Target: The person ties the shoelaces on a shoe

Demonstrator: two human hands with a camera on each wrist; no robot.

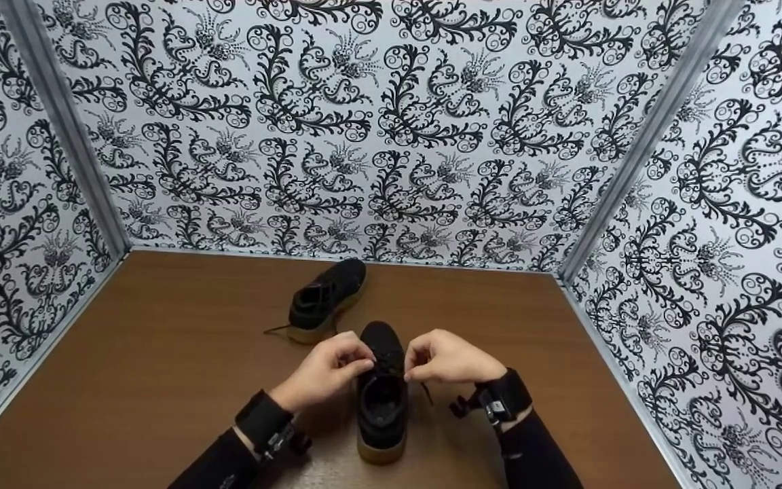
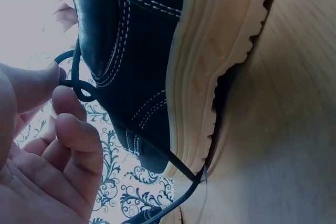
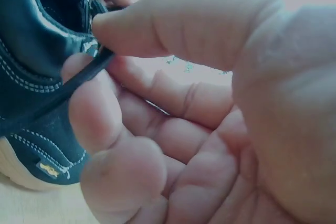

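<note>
A black shoe [image 1: 382,435] with a tan sole stands on the table between both hands, toe pointing away. White stitching marks its side in the left wrist view. On its left, my left hand [image 1: 326,370] pinches a dark shoelace [image 2: 168,153] between thumb and index finger; the lace loops at the fingertips and trails down past the sole. Opposite, my right hand [image 1: 455,360] pinches a shoelace [image 3: 58,98] between thumb and forefinger, close to the shoe's opening. A lace end hangs below that hand in the head view. The fingers partly hide the lacing.
Another black shoe [image 1: 326,299] lies farther back, left of the first, with a loose lace beside its heel. Patterned panels [image 1: 364,136] enclose the brown table [image 1: 194,326] at the back and both sides.
</note>
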